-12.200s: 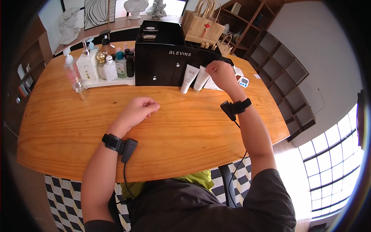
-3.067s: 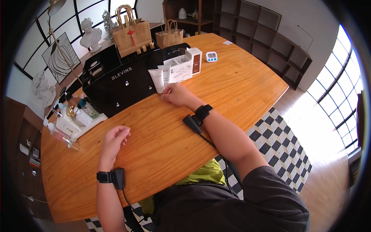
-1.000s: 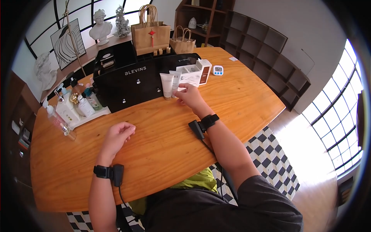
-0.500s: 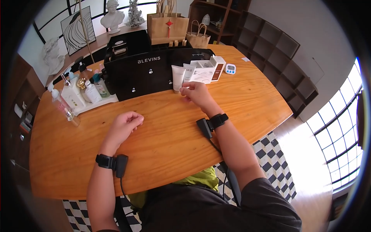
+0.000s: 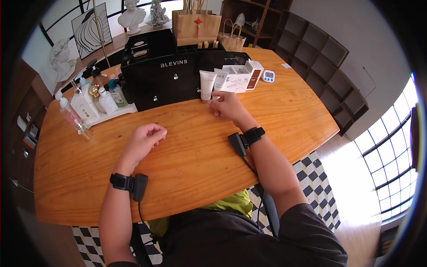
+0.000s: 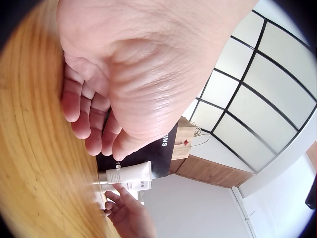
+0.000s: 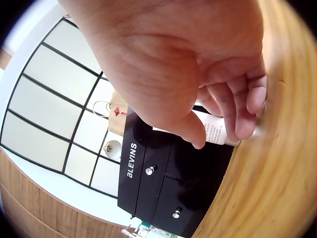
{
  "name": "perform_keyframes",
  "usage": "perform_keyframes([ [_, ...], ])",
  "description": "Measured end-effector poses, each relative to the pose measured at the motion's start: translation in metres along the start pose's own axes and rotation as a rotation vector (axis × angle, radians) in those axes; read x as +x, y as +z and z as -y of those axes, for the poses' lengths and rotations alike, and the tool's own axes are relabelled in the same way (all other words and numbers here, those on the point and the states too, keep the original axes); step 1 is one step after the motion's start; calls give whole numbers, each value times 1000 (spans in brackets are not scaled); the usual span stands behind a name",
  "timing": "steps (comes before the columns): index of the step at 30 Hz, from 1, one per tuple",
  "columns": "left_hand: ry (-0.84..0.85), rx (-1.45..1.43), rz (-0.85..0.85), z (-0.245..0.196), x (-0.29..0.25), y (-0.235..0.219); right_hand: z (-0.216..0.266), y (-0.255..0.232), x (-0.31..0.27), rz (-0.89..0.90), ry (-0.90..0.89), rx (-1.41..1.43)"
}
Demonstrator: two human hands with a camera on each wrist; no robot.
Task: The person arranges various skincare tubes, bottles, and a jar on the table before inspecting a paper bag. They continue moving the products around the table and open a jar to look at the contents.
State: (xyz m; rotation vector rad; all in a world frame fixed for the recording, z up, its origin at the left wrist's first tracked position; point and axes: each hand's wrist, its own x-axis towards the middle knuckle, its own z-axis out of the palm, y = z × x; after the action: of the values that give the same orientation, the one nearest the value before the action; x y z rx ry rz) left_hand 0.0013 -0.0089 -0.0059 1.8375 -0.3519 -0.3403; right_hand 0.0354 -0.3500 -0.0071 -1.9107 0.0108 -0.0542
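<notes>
Head view: two white tubes (image 5: 207, 83) stand near-upright before the black box (image 5: 153, 82). The right hand (image 5: 227, 107), loosely curled, is nearer, beside their bases; the left hand (image 5: 143, 142), relaxed and empty, is well apart. Left of the box, a tray (image 5: 112, 116) holds bottles (image 5: 108, 102).

Left wrist view: tubes lie beyond the left fingertips.

Right wrist view: no grip visible; contact cannot be determined.
</notes>
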Motion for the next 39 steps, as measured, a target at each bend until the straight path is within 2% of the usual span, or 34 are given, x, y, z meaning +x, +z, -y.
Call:
perform_keyframes([
  [9, -37, 25, 11, -5, -1, -1, 8, -4, -4, -5, -29, -4],
  [12, -32, 16, 7, -6, -2, -1, 9, -18, 3, -48, 44, -86],
  [14, -29, 10, 9, -6, -3, -1, 2, -25, 8, -205, 18, -104],
  [15, -32, 13, 12, -6, -2, -1, -3, -24, 10, -206, 20, -103],
  [17, -33, 18, 20, -6, -1, -1, -8, -23, 11, -378, -57, -184],
  [18, -26, 13, 10, -5, -1, 0, -11, -23, 11, -381, -56, -184],
  [23, -31, 22, 10, -7, -2, -1, -10, -16, 10, -229, -15, -166],
  [36, -30, 18, 15, -5, -1, -1, -8, -12, 6, -109, 11, -157],
  [39, -29, 21, 11, -6, -2, -1, 0, -17, 4, -72, 85, -211],
])
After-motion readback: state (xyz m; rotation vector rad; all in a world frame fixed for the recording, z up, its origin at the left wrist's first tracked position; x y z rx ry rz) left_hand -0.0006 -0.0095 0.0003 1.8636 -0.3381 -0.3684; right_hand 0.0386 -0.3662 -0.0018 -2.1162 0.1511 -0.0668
